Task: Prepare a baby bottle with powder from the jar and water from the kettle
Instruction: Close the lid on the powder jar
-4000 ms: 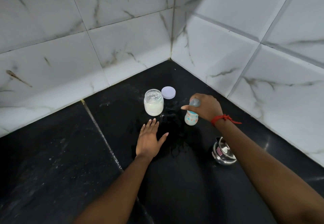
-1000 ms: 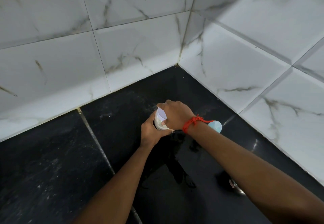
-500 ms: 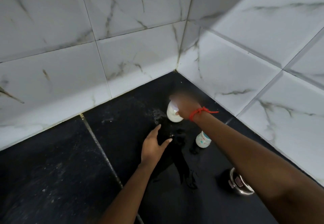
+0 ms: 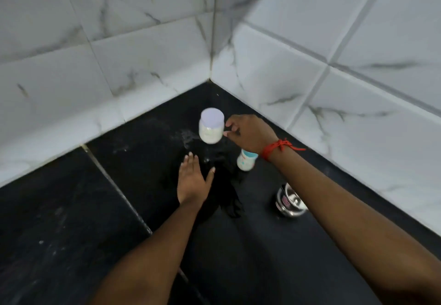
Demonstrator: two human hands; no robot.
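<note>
A glass jar of white powder stands on the black counter near the wall corner, with its pale lilac lid on top. My right hand, a red thread at the wrist, hovers just right of the jar with its fingers loosely curled and nothing in them. The baby bottle stands upright under my right wrist, its top hidden by the wrist. My left hand lies flat, palm down, on the counter in front of the jar.
A small steel kettle sits at the right, partly behind my right forearm. White marble wall tiles close the counter at the back and right. White powder specks lie on the counter left of the jar.
The lid went onto the jar and my right hand let go, drawing back to the right. My left hand released the jar and came down flat on the counter.
</note>
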